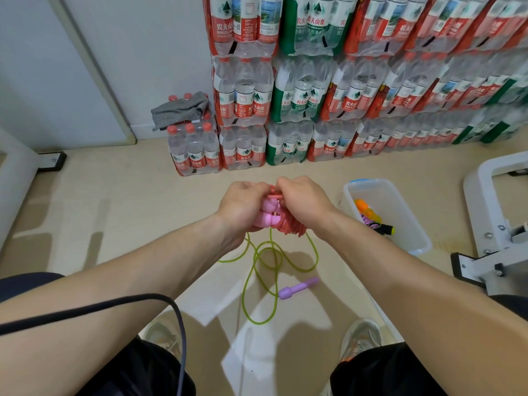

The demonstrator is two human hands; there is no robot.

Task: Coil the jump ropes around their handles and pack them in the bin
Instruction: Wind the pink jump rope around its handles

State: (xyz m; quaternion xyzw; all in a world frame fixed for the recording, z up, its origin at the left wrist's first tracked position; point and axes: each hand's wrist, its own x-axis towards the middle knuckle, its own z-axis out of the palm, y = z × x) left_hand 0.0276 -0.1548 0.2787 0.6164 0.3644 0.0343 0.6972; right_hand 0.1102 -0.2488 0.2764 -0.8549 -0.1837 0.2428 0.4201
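The person stood with both hands held up close together. The left hand [243,207] had its grip clamped round two fat pink plastic handles [268,214], held side by side. The right hand [303,201] had its grip clamped on the thin red rope [288,227], which was wound in many loops around those handles. The two hands met at the top of the bundle.

I think the job at that moment was finishing the wrap of the red rope. To do it well, the left hand should squeeze the handles so they do not slide apart. The right hand should pull each loop snug and lay it next to the last one, not in a messy pile. The loose end should be tucked under a loop so the bundle cannot spring open. The hands hid that end, so I could not tell where it was.

The clear plastic bin with a blue rim [371,182] sat on the floor, near the person's right side. Some wrapped-up ropes [371,215] lay inside it. A thin green rope [257,270] with a purple handle [297,288] lay loose on the pale floor [114,210] below the hands, not yet wrapped.
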